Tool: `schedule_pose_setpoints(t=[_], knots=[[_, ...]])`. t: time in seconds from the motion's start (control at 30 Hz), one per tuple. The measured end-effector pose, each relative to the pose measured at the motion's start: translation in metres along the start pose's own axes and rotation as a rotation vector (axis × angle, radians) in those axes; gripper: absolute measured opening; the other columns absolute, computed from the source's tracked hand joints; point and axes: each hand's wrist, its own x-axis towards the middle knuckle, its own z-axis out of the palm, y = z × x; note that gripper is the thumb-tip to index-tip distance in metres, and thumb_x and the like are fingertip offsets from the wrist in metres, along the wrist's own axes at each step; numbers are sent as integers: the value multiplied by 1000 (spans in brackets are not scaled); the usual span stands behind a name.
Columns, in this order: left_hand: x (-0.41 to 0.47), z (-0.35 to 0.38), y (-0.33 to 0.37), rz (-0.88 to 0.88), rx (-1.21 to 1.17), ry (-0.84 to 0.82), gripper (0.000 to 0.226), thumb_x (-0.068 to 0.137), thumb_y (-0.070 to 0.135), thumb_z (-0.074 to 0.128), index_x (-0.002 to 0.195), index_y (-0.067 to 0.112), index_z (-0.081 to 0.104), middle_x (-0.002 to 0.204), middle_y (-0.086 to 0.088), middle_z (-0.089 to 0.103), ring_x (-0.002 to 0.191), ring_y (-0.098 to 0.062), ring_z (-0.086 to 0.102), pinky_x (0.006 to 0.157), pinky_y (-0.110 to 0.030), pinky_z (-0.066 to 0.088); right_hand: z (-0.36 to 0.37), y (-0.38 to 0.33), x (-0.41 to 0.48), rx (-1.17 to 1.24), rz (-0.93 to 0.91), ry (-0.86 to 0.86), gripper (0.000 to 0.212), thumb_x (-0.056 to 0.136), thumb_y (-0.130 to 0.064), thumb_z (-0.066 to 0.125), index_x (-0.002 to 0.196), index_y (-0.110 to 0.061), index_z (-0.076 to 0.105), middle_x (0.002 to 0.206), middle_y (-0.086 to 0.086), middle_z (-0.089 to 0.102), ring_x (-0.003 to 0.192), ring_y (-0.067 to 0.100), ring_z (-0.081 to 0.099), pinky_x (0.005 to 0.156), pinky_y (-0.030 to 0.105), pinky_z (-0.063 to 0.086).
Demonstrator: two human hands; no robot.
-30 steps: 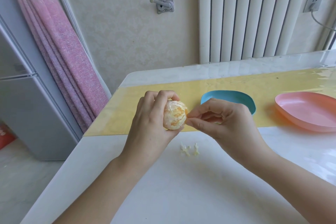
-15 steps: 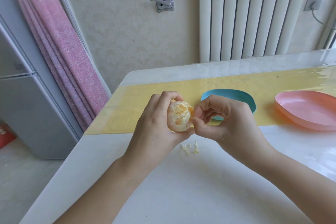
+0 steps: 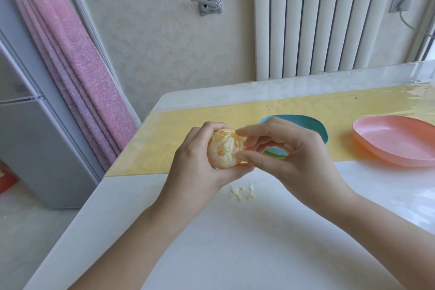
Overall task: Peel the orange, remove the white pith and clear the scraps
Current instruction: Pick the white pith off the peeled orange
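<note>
Head view: my left grip (image 3: 200,160) grasps peeled orange (image 3: 223,148), fingers curled over its top, thumb under it, held above desk (image 3: 235,254) near front edge of yellow mat (image 3: 183,129). My right grip (image 3: 289,155) pinches orange's right side, forefinger high, thumb low; cannot tell if pith is caught between them. Few pith scraps (image 3: 242,192) lie on white desk just below orange. Blue dish (image 3: 315,125) sits partly behind my right grip, pink dish (image 3: 395,143) further right on mat

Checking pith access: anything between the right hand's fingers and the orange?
Nothing visible. The right hand has its fingers on the orange directly; the left hand grips it from the left.
</note>
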Motion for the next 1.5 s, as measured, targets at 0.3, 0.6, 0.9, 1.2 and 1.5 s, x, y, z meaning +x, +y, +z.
schedule_pose_setpoints(t=[0.3,0.6,0.9,1.2,1.5], knots=[[-1,-3,-2,64,97,2,59,57,35,89,106,33,56,101,13,55,92,3,53,71,-4,38,1,0,-2,17,25,31,9,78,-7,75,80,-15,74,77,-8,66,73,13,67,70,19,53],[-4,-1,6,-102,-33,-69,55,58,40,88,101,29,56,80,14,62,73,1,58,60,-8,42,0,3,2,-218,-94,-39,6,88,-17,61,85,-15,65,81,-13,58,74,7,57,70,11,42],[2,-4,-2,-239,-278,-211,65,49,46,90,106,39,58,87,18,66,73,-3,62,60,-22,50,2,6,0,-141,-37,-34,4,86,-19,64,83,-20,67,80,-14,62,76,8,62,71,14,46],[13,-14,-14,-366,-574,-338,56,65,20,78,118,23,60,97,1,66,75,-11,65,66,-26,54,-5,11,3,-117,77,-59,10,85,-14,67,81,-23,69,80,-13,66,78,7,63,72,11,45],[18,-17,-31,-258,-302,-243,65,69,-11,78,95,46,59,106,13,64,89,-10,67,81,-28,54,-1,17,-1,-445,125,-323,6,79,-21,76,74,-23,73,66,-16,55,70,-1,54,59,10,39]])
